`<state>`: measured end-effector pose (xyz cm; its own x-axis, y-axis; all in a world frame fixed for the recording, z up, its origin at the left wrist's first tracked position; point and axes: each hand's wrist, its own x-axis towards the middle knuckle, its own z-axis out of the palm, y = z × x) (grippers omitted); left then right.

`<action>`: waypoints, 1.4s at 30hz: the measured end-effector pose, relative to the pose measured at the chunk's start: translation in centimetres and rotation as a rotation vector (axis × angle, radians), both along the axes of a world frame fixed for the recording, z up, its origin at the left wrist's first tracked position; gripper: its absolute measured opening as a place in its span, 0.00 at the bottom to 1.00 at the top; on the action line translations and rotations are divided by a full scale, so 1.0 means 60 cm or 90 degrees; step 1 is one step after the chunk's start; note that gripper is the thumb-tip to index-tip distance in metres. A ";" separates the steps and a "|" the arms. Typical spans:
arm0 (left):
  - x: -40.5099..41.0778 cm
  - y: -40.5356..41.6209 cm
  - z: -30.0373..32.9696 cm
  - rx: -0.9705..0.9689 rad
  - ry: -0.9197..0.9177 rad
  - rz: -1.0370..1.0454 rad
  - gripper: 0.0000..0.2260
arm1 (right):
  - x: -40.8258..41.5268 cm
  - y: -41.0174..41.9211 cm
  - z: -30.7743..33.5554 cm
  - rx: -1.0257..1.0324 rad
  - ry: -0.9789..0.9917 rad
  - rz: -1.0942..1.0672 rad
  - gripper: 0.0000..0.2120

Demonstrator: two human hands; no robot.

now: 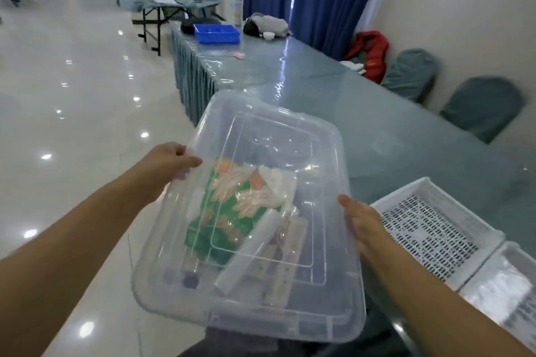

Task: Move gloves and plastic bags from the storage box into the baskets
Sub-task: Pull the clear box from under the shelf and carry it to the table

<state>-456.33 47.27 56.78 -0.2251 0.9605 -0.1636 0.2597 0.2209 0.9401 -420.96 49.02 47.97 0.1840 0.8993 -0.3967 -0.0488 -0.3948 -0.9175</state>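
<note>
I hold a clear lidded storage box [319,153] in the air between the floor and the table. My left hand [168,162] grips its left edge, and my right hand [362,220] grips its right edge. Through the lid I see a green packet of gloves [232,211], a white roll of plastic bags [249,252] and other small packets. Two white perforated baskets sit on the table at the right, one nearer the middle [429,229] and one at the frame's edge [499,281] holding something clear.
A long table with a grey-green cloth [333,87] runs away from me. On its far end stand a blue tray [217,33], a dark bag [265,24] and a bottle. Covered chairs [481,107] line the right wall. Glossy floor lies to the left.
</note>
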 end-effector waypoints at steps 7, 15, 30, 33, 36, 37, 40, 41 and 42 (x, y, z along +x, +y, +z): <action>0.044 0.228 0.034 0.039 -0.013 -0.138 0.02 | 0.035 0.096 0.013 0.032 0.084 -0.134 0.16; 0.166 0.475 0.008 0.043 -0.009 -0.251 0.04 | 0.120 0.226 0.020 0.058 0.107 -0.284 0.26; 0.379 0.840 -0.035 -0.020 -0.092 -0.482 0.04 | 0.201 0.381 0.054 0.069 0.093 -0.554 0.09; 0.414 0.891 -0.059 -0.046 -0.092 -0.545 0.06 | 0.206 0.399 0.044 0.065 0.084 -0.616 0.08; 0.441 0.931 -0.074 -0.080 -0.105 -0.582 0.04 | 0.210 0.418 0.040 0.044 0.055 -0.651 0.11; 0.448 0.942 -0.080 -0.091 -0.107 -0.587 0.04 | 0.210 0.423 0.039 0.040 0.049 -0.665 0.11; 0.465 0.959 -0.095 -0.100 -0.129 -0.576 0.06 | 0.208 0.432 0.038 0.029 0.033 -0.680 0.11; 0.466 0.960 -0.098 -0.096 -0.132 -0.578 0.06 | 0.207 0.432 0.039 0.012 0.017 -0.678 0.12; 0.465 0.961 -0.103 -0.094 -0.132 -0.584 0.05 | 0.206 0.433 0.041 -0.008 -0.006 -0.676 0.13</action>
